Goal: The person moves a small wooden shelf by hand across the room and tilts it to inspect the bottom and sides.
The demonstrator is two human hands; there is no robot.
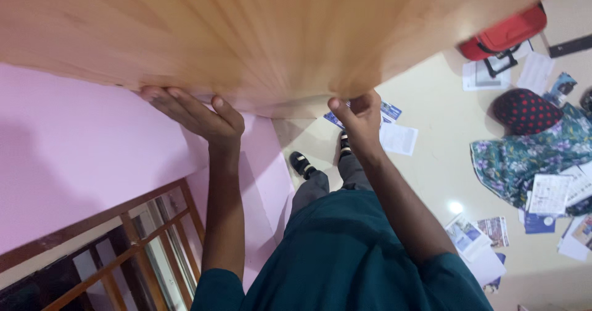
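Wooden board (pixel 246 33): large, pale, grain-marked, blurred; fills the upper frame from the left edge to the upper right, held raised in front of the camera, above the floor and close against the pink wall (pixel 74 157). Left hand (pixel 194 114): at the board's lower edge left of centre, fingers spread flat along the underside, thumb curled up at the edge; grasping the board. Right hand (pixel 357 117): at the lower edge right of centre, fingers wrapped up round the edge, thumb on the near face; likewise clenched on the board; both forearms rise straight from dark green sleeves. Below the hands: the person's grey trousers and two dark shoes (pixel 302 163) on the cream floor (pixel 431 120). Lower left: window (pixel 123 255) with a brown wooden frame and bars, set in the pink wall. On the floor near the right hand: papers (pixel 398 137), white and printed, just beside the shoes. Upper right: red case (pixel 509 33) lying on more sheets. Right edge: floral cloth (pixel 524 163) in a heap, a red spotted cloth (pixel 524 110) touching its top, leaflets strewn over and below it.
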